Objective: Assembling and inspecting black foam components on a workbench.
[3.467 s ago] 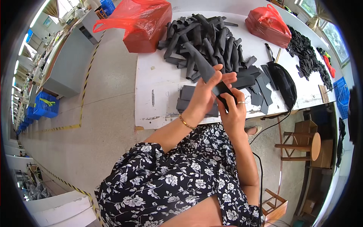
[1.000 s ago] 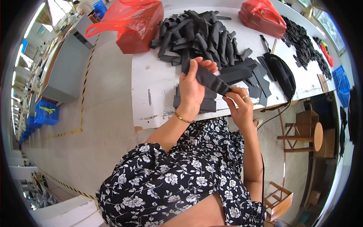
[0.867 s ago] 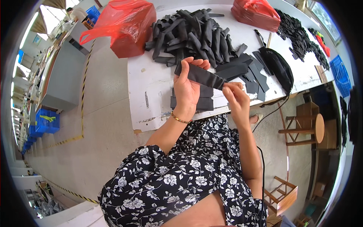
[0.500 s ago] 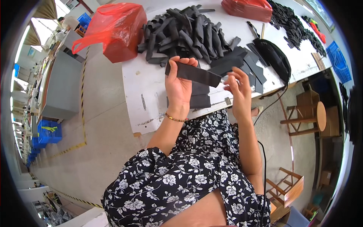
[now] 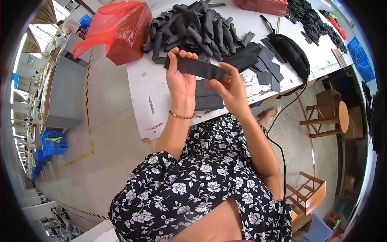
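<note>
A flat black strip of material (image 5: 201,68) is held over the white table, tilted down a little toward its right end. My left hand (image 5: 181,86) grips its left end, thumb on top and fingers curled round behind. My right hand (image 5: 234,92) is at the other end, thumb and fingers closing on it; its fingertips are partly hidden. Beneath my hands lie more flat black pieces (image 5: 207,99). Just beyond is a heap of rolled black tubes (image 5: 201,30). Loose flat black strips (image 5: 266,68) are spread to the right of my right hand.
A red plastic bag (image 5: 125,40) stands at the table's left, and another red bag (image 5: 266,6) at the back. A black pouch (image 5: 289,54) with a cord rests on the right. More black pieces (image 5: 310,24) are piled far right. Wooden stools (image 5: 342,117) stand on the floor.
My right hand has moved left and closed in on the strip's right end. The strip and my left hand have shifted slightly left and away from me.
</note>
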Demonstrator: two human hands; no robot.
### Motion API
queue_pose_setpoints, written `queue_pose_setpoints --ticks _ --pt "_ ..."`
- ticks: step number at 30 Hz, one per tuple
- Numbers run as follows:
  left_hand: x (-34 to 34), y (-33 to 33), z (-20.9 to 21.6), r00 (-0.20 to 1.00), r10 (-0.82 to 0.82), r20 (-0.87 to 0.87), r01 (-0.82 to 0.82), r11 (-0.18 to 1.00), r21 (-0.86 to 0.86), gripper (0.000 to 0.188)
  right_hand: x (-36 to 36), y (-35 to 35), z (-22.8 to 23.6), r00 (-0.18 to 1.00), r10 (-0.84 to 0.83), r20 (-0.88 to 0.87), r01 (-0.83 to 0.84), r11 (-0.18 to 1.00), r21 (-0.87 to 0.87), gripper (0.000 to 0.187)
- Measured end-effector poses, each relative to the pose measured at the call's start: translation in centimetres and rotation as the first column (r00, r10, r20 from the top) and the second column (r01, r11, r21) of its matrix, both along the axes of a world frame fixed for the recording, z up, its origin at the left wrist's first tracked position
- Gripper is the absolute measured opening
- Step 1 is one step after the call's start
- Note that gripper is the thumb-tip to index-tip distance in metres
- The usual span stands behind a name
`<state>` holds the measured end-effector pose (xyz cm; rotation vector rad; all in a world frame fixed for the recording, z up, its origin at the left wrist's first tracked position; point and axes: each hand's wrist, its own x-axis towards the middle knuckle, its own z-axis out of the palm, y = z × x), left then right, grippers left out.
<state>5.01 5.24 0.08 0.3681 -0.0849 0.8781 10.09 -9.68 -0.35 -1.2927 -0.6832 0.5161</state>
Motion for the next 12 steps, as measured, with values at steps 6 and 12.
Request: queue_pose_setpoints --ticks 6,12 --pt "-0.1 0.9 -1.5 0.975 -0.190 0.115 0.200 0.977 -0.077 0.022 -0.2 -1.4 0.4 0.999 0.008 0.052 -0.001 0.990 -0.142 0.037" --pt "0.4 1.2 -2.5 0.864 -0.411 0.290 0.462 0.878 -0.130 0.018 0.1 -3.0 1.3 0.945 0.163 0.284 -0.072 0.950 -0.304 0.035"
